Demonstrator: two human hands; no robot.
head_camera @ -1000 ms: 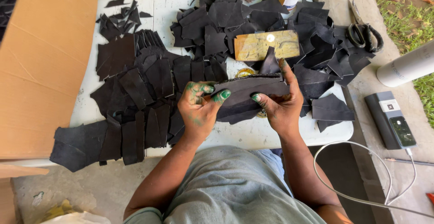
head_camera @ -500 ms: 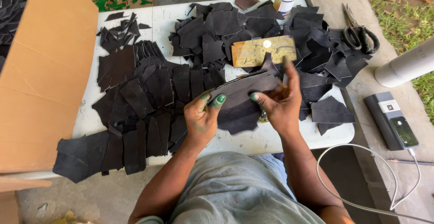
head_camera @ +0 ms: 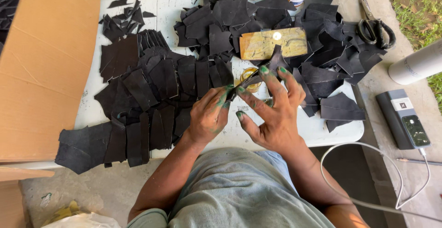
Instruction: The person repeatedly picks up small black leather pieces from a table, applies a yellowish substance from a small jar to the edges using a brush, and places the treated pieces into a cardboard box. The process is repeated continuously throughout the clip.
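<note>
While left hand (head_camera: 208, 117) pinches — leather strip (head_camera: 246, 84) protruding, right hand (head_camera: 271, 113) alongside

The left hand (head_camera: 208, 117) was curled, fingertips pinched together; the right hand (head_camera: 271, 113) was spread, its green-nailed fingers (head_camera: 271, 83) extended, both forearms angled inward.
</note>
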